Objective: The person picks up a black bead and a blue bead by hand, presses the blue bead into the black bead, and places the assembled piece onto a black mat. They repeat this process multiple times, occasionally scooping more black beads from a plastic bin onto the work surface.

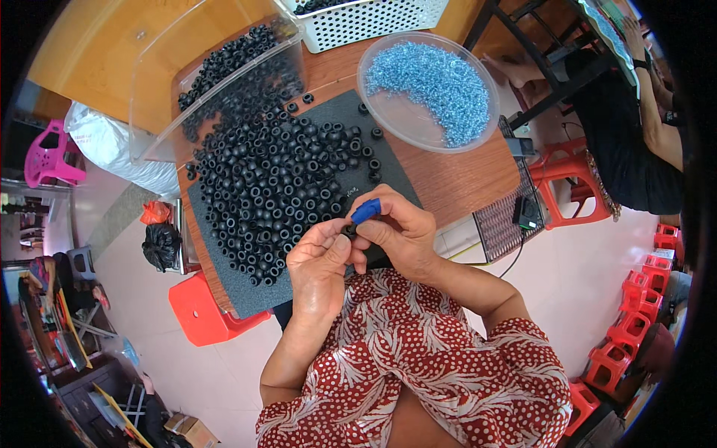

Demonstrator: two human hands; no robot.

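Note:
My left hand (317, 261) and my right hand (403, 233) meet just above the near edge of the table. Between their fingertips they pinch one small black hollow rounded piece (349, 231), mostly covered by the fingers. Blue tape (366, 210) wraps a finger of my right hand. Beyond my hands, a heap of similar black pieces with round holes (272, 187) spreads over a dark grey mat (396, 175). To its right, a round clear shallow tray (399, 123) holds many tiny shiny blue translucent pieces (441, 82).
A clear plastic bin (153, 89) with more black pieces stands at the far left of the wooden table (478, 175). Behind is a white perforated basket (358, 26). Red stools (202, 310) stand on both sides. A person (635, 134) sits at another table, far right.

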